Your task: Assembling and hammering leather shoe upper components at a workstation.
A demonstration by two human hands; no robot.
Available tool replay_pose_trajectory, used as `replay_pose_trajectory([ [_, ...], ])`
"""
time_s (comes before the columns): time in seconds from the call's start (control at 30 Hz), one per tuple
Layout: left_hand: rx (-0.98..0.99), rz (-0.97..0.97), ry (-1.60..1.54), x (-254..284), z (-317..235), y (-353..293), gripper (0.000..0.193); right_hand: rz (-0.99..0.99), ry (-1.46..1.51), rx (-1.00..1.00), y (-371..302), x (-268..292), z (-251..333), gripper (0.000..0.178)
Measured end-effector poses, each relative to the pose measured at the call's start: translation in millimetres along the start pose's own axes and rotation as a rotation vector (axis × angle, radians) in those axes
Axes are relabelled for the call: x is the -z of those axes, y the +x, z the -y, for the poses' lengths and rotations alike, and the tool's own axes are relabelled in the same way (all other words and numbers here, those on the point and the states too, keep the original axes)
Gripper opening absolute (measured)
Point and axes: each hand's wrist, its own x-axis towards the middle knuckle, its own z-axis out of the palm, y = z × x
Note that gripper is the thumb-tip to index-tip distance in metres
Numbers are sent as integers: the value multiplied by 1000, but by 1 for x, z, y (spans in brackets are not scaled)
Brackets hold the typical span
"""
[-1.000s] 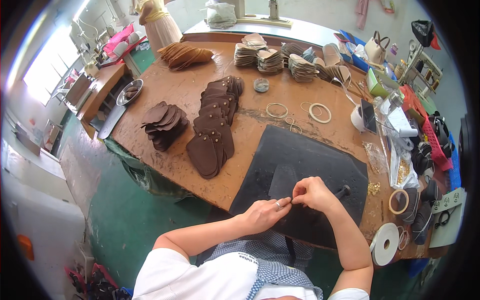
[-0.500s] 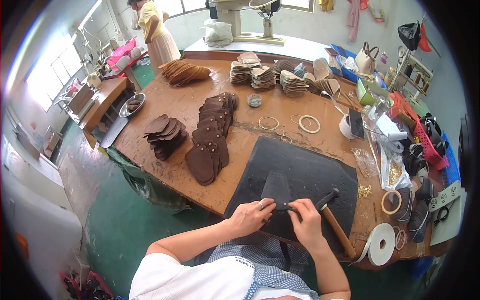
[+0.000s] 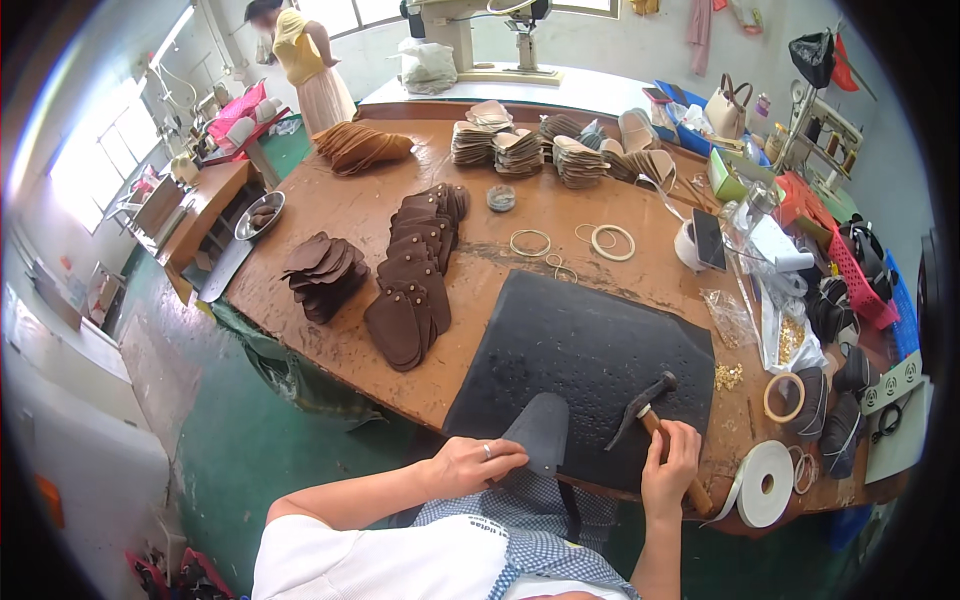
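Observation:
My left hand is closed on the lower left edge of a dark grey leather piece, rounded at its far end. A small shiny stud shows near its lower end. The piece lies over the front part of a black mat. To the right, my right hand has its fingers round the wooden handle of a hammer, whose dark head rests on the mat. Beside the hammer head is a narrow dark strip; its kind is unclear.
Brown leather pieces with studs lie overlapped left of the mat, near a plain brown pile. Insole stacks stand at the back. A white tape roll, a tape ring and gold studs sit right. A person stands far left.
My right hand has left the leather piece and moved right onto the hammer handle. My left hand has shifted left and down with the piece, which is now tilted. A dark strip now shows beside the hammer.

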Motion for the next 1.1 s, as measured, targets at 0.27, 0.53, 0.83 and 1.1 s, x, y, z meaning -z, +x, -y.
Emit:
replay_pose_trajectory([
  [0.27, 381, -481, -304, 34, -18, 66, 18, 88, -72, -24, -2, 3, 3, 27],
  [0.53, 754, -316, -380, -10, 39, 64, 21, 196, -166, -102, 5, 17, 0, 35],
  [0.83, 805, -492, -435, 0, 39, 82, 10, 253, 76, -229, 11, 24, 9, 18],
  [1.1, 549, -325, -334, -22, 53, 88, 15, 374, 574, -374, 19, 21, 35, 14],
])
